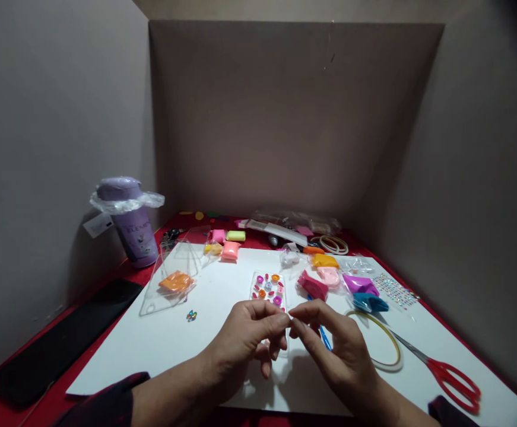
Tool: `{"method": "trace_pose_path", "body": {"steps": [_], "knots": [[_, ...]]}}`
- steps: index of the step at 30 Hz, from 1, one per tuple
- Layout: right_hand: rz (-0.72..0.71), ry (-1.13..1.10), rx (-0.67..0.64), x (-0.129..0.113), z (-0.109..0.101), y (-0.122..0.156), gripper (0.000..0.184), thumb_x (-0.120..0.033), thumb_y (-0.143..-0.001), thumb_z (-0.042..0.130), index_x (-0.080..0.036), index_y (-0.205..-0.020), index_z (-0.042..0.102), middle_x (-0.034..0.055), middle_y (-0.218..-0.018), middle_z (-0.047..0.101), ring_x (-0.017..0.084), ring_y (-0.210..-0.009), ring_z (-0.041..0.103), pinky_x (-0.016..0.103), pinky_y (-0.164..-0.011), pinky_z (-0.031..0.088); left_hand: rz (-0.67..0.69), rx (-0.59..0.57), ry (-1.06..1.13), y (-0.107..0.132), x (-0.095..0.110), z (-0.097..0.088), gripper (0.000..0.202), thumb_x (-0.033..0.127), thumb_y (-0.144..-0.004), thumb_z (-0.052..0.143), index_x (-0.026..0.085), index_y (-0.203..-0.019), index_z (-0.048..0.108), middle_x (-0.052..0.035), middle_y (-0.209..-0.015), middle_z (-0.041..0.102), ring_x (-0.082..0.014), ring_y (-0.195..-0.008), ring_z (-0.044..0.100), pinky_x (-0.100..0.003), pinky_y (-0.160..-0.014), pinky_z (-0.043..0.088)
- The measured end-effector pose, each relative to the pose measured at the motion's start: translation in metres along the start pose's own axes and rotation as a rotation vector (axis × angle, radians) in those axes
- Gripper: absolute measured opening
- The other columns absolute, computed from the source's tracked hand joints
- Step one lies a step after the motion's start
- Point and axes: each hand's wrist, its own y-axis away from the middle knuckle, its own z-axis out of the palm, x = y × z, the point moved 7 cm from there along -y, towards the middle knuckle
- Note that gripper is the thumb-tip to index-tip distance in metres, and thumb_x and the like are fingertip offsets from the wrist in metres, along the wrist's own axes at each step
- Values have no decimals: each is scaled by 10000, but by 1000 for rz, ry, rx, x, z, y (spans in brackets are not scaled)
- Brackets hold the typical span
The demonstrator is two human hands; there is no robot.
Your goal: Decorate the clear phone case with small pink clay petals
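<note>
My left hand (253,335) and my right hand (336,347) meet at the fingertips above the white board. Each is closed in a pinch, thumb against index finger. Whatever lies between the fingertips is too small to name. Partly hidden below them lies a clear rectangular case (286,283), decorated with small flower shapes such as a purple flower (259,279) and an orange flower (275,277). A slim blue tool (325,339) shows behind my right fingers. Wrapped packets are near that hand: a crimson packet (312,286), a purple packet (360,285) and a teal packet (370,302).
Red-handled scissors (453,382) and a hoop (397,353) lie right, with a gem sheet (396,290) beyond. On the left are an orange packet (177,281) on clear plastic, a gem cluster (191,316), a purple tumbler (136,234) and a black phone-like slab (66,338). Walls enclose three sides.
</note>
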Motion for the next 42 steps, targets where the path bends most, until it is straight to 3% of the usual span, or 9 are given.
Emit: {"method": "trace_pose_path", "body": {"steps": [9,17,24,30,42], "knots": [[11,-23,0,1,-1,-1,101,-203,-919,550,-182,-926,648,29,-741,690,159,-647,639,270,-572,499,45,-9,-53,1,3,2,384,466,-736,737,113,-699,589,-17,-600,591,-53,-430,467,-127,-321,372],[-153,104,74,-9,-3,1,147,-130,-882,574,-183,-1005,634,30,-724,672,148,-581,607,255,-492,462,42,15,-39,-2,4,-1,406,491,-695,763,112,-689,619,-12,-580,584,-53,-420,455,-134,-320,360],[-230,95,7,-14,1,-1,155,-88,-884,547,-195,-957,632,32,-683,653,154,-584,586,252,-493,451,-6,40,-39,-1,0,-2,461,508,-574,835,111,-629,607,-5,-536,565,-54,-406,441,-143,-322,336],[-204,105,29,-12,0,0,156,-75,-876,537,-194,-939,615,25,-676,645,145,-557,565,245,-473,425,0,24,-38,-1,0,-2,531,616,-634,756,108,-638,603,-18,-561,569,-58,-412,452,-153,-333,342],[-171,45,21,-9,0,2,210,-87,-879,526,-213,-1012,630,23,-709,653,154,-589,580,258,-502,445,-38,-1,14,-2,-3,-2,395,426,-603,835,131,-693,588,10,-561,565,-58,-426,452,-142,-340,367]]}}
